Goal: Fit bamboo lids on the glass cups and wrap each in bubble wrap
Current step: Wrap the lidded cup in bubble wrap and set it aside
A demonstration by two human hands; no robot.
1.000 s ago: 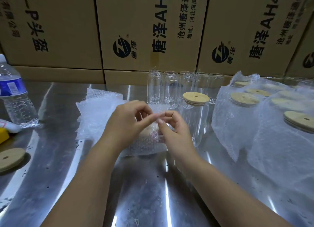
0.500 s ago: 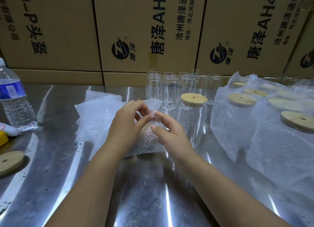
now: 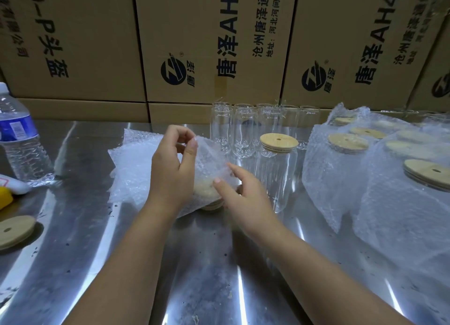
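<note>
pinching a raised edge of bubble wrap (image 3: 209, 164) with left hand (image 3: 173, 176) — touching its front with slack-fingered right hand (image 3: 246, 193), beside lidded glass cup (image 3: 277, 173).

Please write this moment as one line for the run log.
left hand: pinches bubble wrap edge | right hand: touches bubble wrap | lidded glass cup: upright, unwrapped, beside right hand

Just one head cam, looking forward and down across the steel surface (image 3: 209, 263), close over the left hand (image 3: 170, 178) and right hand (image 3: 246, 193), facing the cardboard boxes (image 3: 209, 44) behind its far edge.
</note>
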